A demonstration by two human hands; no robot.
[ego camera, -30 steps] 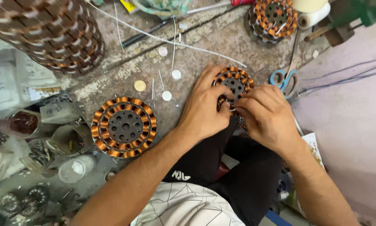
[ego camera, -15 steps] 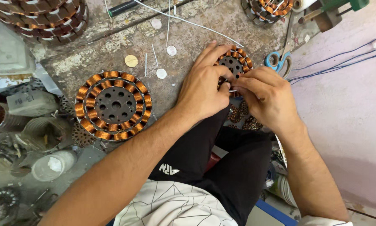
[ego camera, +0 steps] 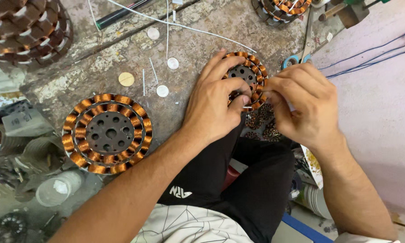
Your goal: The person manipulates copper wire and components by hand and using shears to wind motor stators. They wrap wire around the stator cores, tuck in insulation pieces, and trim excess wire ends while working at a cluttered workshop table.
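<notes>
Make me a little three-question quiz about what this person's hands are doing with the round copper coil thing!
1. True or false: both hands touch the small copper-wound stator at the edge of the worn workbench.
2. Which hand lies across the small stator's dark hub: the left hand or the right hand?
3. What lies just beyond the right hand: A) blue-handled scissors, B) a hammer, C) a paintbrush?

Key
1. True.
2. The left hand; the right hand pinches at the rim.
3. A.
</notes>
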